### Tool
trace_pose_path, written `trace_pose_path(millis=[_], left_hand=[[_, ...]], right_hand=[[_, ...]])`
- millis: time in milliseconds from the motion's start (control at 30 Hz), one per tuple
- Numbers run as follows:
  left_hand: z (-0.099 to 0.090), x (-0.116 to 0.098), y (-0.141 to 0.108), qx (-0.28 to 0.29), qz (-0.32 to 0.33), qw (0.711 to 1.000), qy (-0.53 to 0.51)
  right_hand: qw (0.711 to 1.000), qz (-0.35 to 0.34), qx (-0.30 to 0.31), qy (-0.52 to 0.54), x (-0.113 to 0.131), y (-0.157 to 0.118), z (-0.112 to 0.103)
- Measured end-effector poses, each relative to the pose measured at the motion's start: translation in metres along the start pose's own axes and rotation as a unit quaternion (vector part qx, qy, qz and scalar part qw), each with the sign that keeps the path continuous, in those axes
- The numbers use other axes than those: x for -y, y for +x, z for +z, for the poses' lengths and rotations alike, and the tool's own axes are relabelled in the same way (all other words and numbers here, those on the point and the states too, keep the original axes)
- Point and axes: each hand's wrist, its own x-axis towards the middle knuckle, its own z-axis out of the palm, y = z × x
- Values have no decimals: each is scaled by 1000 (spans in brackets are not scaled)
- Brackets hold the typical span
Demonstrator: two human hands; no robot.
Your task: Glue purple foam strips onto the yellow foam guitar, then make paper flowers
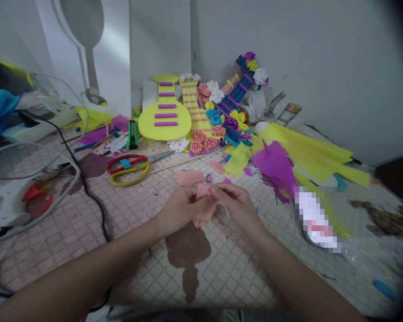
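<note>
Near the middle of the table, my left hand (177,210) and my right hand (237,205) pinch one piece of pink crepe paper (201,220) between them. The paper is folded and creased, and its lower end hangs below my fingers. Both thumbs press on it from above; the fingertips behind it are partly hidden. Just beyond my hands lies another pink paper strip (190,177). Scissors (130,170) with red and yellow handles rest to the left, blades pointing right, beside a thin wooden stick (174,165).
Yellow paper guitar (164,120) and flower-trimmed guitars (198,107) lean at the back. A white glue gun (11,201) with a black cable (87,192) lies left, a green cutter (132,134) behind the scissors. Purple paper (277,167) and yellow paper (309,145) lie right.
</note>
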Motion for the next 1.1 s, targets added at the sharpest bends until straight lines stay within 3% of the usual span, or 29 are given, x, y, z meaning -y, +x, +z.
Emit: trace_pose_path(millis=[600, 1100], left_hand=[[1, -1, -1, 10, 9, 1000, -6], [0, -2, 0, -22, -8, 1000, 9]], right_hand=[[1000, 11, -14, 22, -3, 0, 2], [1000, -6, 11, -16, -1, 0, 0]])
